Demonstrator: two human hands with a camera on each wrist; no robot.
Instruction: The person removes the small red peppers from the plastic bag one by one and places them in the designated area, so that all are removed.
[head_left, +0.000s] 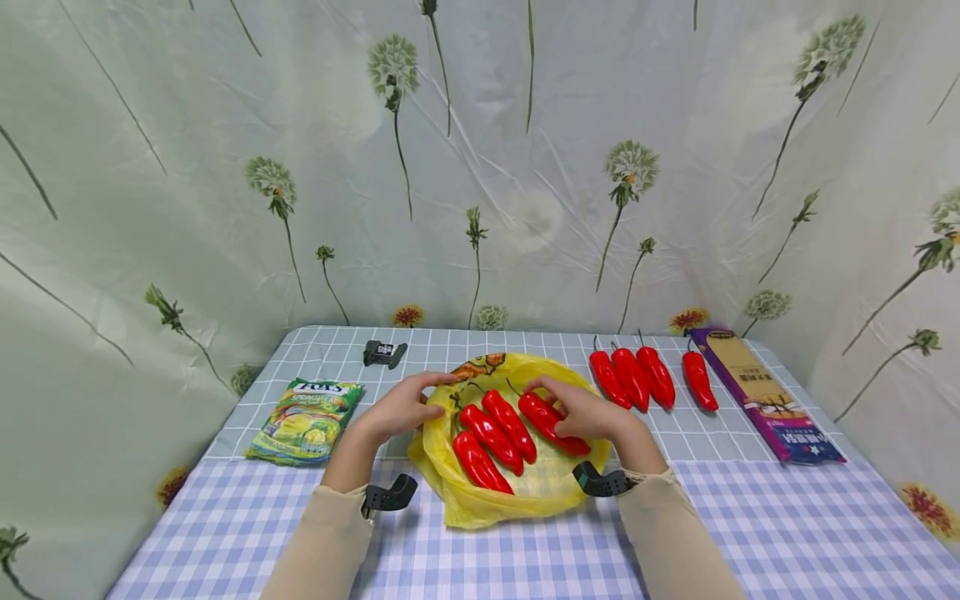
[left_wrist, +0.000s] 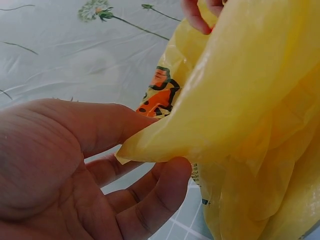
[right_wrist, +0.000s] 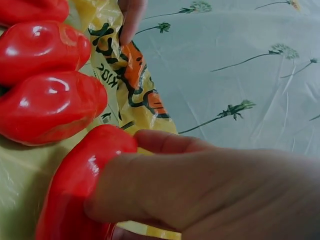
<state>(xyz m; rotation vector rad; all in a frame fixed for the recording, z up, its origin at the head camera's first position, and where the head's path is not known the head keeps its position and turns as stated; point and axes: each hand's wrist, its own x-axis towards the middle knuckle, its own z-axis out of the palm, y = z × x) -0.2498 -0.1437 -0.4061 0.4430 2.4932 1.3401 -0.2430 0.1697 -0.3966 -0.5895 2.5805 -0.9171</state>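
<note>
A yellow plastic bag (head_left: 517, 504) lies spread open in the middle of the table, its cartoon print along the far left rim. My left hand (head_left: 401, 408) holds that rim at the left, with a fold of the plastic (left_wrist: 150, 140) between thumb and fingers in the left wrist view. Inside the bag, three red chili peppers (head_left: 491, 437) lie side by side on a slant. To their right my right hand (head_left: 588, 412) grips another red chili pepper (head_left: 540, 414) over the bag's bottom; its thumb presses the pepper's side in the right wrist view.
Right of the bag lie three red peppers (head_left: 632, 379) in a row and a single one (head_left: 699, 380). Beyond them is a long purple packet (head_left: 765, 392). On the left sit a green candy bag (head_left: 307, 421) and a small black device (head_left: 385, 353). A floral curtain stands behind the table.
</note>
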